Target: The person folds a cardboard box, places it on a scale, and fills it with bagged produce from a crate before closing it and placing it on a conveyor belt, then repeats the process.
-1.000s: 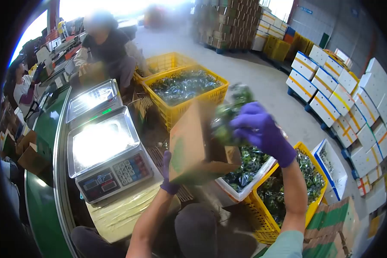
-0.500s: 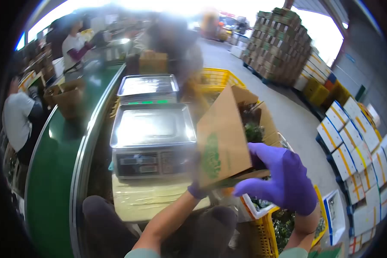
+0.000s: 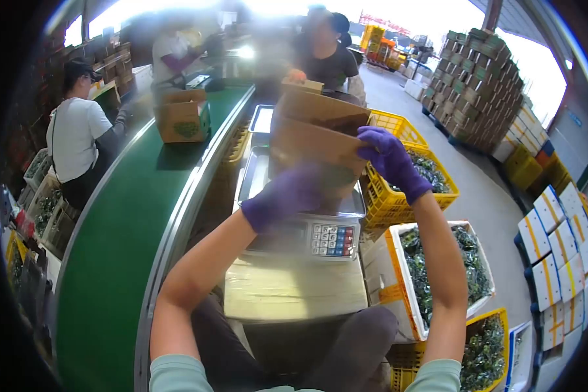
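Note:
An open cardboard box (image 3: 317, 140) is held tilted over the metal pan of a digital scale (image 3: 333, 239). My right hand (image 3: 393, 160), in a purple glove, has its fingers closed over the box's upper right edge. Also gloved in purple, my left hand (image 3: 284, 196) presses on the lower left of the box's near side; its fingers are blurred. The box hides most of the pan, while the keypad shows below it. What lies inside the box is hidden.
A green conveyor belt (image 3: 111, 281) runs along my left, carrying another cardboard box (image 3: 181, 117). On my right stand a white foam box (image 3: 382, 268) and yellow crates (image 3: 380, 196) of leafy greens. Co-workers (image 3: 78, 134) stand across the belt and ahead. Stacked cartons (image 3: 473, 91) rise beyond.
The cardboard box has moved from the scale's right side to over its pan. My right hand, apart from the box wall before, now grips its edge. The view has turned left.

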The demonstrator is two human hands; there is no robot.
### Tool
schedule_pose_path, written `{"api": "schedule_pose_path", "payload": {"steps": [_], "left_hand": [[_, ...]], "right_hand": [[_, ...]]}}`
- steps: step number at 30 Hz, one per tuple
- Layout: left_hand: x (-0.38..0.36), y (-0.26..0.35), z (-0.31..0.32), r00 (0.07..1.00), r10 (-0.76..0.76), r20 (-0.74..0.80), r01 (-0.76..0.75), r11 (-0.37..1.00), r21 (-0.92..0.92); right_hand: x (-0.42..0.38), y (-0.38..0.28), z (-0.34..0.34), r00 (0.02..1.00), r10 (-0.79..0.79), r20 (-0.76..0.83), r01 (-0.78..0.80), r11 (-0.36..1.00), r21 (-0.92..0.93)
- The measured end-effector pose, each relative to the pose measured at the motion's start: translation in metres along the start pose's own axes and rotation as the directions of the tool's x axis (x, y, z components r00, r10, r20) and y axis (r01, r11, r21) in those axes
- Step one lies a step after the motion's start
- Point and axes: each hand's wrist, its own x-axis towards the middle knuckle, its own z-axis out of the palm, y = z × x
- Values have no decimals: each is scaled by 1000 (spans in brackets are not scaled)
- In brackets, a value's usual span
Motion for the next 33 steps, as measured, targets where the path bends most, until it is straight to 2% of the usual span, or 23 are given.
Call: {"api": "schedule_pose_path", "payload": {"steps": [1, 2, 4, 5, 6, 8, 10, 11, 12, 14, 15, 16, 18, 19, 22, 23, 24, 28, 29, 33], "left_hand": [[-6, 3, -4, 998, -56, -18, 55, 997, -54], [-13, 7, -7, 993, -112, -36, 107, 988, -111], [-32, 27, -6, 981, -142, -133, 77, 912, -402], [-42, 18, -15, 964, 13, -264, -76, 971, -227], [-49, 12, -21, 914, 185, -360, -209, 978, -28], [-51, 14, -32, 755, 152, -638, -121, 988, 91], [-43, 30, -27, 668, 283, -688, -118, 953, 278], [-35, 35, -27, 689, 358, -630, -183, 927, 328], [-23, 36, -32, 690, 355, -630, -180, 928, 326], [9, 35, -51, 723, 516, -460, -382, 853, 356], [25, 39, -63, 723, 515, -460, -382, 853, 355], [41, 42, -76, 811, 544, -217, -342, 740, 579], [53, 47, -81, 874, 485, 28, -336, 562, 755], [57, 48, -84, 894, 448, -18, -308, 642, 702], [74, 5, -105, 849, 518, 106, -418, 534, 735], [78, -6, -94, 869, 460, -183, -292, 775, 560], [77, -3, -82, 839, 319, -441, -194, 932, 305], [69, 8, -84, 880, 239, -410, -133, 953, 271], [69, 7, -88, 885, 274, -376, -157, 937, 313], [78, 2, -99, 885, 282, -371, -169, 936, 307]], "right_hand": [[-10, 5, 6, 994, 93, -54, -89, 994, 66], [-13, 2, 4, 995, 92, -48, -89, 994, 66], [-17, -11, -8, 999, 37, -3, -38, 993, -111], [-21, -16, -13, 999, -34, 30, 38, 989, -141], [-27, -18, -16, 999, -21, 35, 26, 990, -142], [-36, -22, -18, 993, -10, 117, 26, 990, -137], [-44, -23, -17, 995, -13, 99, 24, 993, -113], [-46, -23, -15, 991, -31, 133, 52, 986, -158], [-46, -24, -13, 985, -49, 168, 83, 976, -200], [-43, -25, -10, 989, -35, 146, 63, 979, -192], [-40, -26, -9, 992, -22, 126, 45, 982, -183], [-36, -25, -9, 992, -20, 128, 43, 982, -183], [-25, -18, -8, 994, -26, 102, 41, 988, -152], [-20, -9, -5, 995, -25, 101, 40, 988, -152], [-33, 20, 20, 998, 28, 49, -25, 997, -67], [-42, 28, 32, 996, 23, 86, -12, 993, -117], [-43, 28, 36, 992, 9, 124, 12, 985, -173], [-43, 21, 39, 997, 34, 69, -21, 983, -180], [-40, 23, 37, 992, 37, 118, -13, 980, -200], [-32, 18, 38, 990, 72, 119, -43, 973, -228]]}}
